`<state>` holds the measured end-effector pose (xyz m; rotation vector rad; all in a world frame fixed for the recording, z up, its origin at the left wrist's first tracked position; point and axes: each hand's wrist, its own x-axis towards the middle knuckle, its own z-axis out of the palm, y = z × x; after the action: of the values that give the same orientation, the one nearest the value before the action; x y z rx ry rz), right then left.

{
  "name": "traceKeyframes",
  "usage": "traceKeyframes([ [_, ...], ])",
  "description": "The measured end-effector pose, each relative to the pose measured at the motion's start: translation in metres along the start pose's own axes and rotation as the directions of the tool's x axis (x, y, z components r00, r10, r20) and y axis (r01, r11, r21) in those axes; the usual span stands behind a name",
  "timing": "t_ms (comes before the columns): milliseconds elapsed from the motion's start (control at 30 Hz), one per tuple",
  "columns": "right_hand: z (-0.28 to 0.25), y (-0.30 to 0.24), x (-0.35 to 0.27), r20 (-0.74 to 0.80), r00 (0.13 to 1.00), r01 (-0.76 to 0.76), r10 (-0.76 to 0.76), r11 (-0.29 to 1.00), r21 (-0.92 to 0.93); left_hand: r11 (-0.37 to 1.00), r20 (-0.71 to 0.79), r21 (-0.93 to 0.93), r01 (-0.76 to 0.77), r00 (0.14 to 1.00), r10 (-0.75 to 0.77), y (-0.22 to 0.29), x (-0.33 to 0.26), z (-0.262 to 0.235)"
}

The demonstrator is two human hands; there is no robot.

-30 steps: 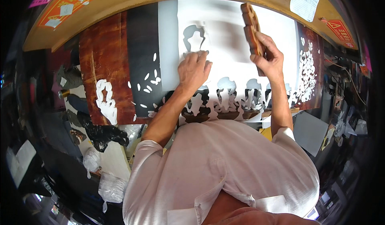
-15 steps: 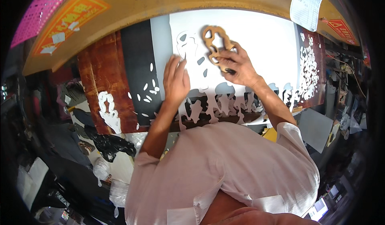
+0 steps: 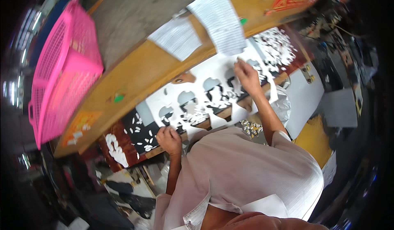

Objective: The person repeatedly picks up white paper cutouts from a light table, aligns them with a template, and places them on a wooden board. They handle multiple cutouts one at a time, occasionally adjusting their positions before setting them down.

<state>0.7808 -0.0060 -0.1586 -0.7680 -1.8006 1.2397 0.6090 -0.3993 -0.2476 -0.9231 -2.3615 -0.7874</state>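
A white sheet (image 3: 157,102) with rows of cut-out holes lies over the dark and grey work board, its ragged near edge reaching past the board's front. At its near left corner, my left hand (image 3: 169,140) is closed, fingers curled on the sheet's edge. My right hand (image 3: 248,75) is closed in a pinch on the sheet toward the right, fingertips partly blurred. The tan cutting die (image 3: 184,78) rests on the far part of the sheet, partly hidden by the machine beam; neither hand touches it. Small white offcuts (image 3: 197,116) show through and around the holes.
A yellow-brown machine beam (image 3: 135,94) crosses just beyond the sheet, with paper sheets (image 3: 217,20) hanging from it. A pink basket (image 3: 67,74) stands at the left. White scraps are heaped (image 3: 277,45) at the far right; stacked cut pieces (image 3: 116,150) lie at the left.
My right hand has let go of the cutting die and moved right onto the sheet. My left hand has moved nearer to me. The sheet has shifted toward me, and the view has turned.
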Motion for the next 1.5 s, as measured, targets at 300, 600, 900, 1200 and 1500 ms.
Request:
traceKeyframes([
  [300,-0.076,-0.012,-0.079,-0.174,0.931,0.303,-0.32,0.946,-0.119,0.981,-0.022,0.188,-0.044,0.999,0.049,-0.003,-0.068,-0.031],
  [600,-0.073,0.071,-0.322,0.42,0.815,0.566,-0.399,0.706,-0.427,0.969,0.05,0.246,-0.02,0.999,0.008,0.001,-0.219,-0.095],
  [900,-0.07,0.062,-0.323,0.437,0.845,0.502,-0.308,0.739,-0.449,0.967,0.113,0.252,0.041,0.991,-0.071,0.0,-0.219,-0.099],
  [1200,-0.127,0.033,-0.389,0.507,0.858,0.137,0.085,0.914,-0.383,0.981,0.13,-0.005,0.194,0.973,-0.192,0.043,-0.292,-0.161],
  [1500,0.019,-0.041,-0.382,0.768,0.596,0.635,-0.233,0.723,-0.274,0.68,0.182,-0.678,0.279,0.96,-0.212,0.135,-0.273,-0.149],
])
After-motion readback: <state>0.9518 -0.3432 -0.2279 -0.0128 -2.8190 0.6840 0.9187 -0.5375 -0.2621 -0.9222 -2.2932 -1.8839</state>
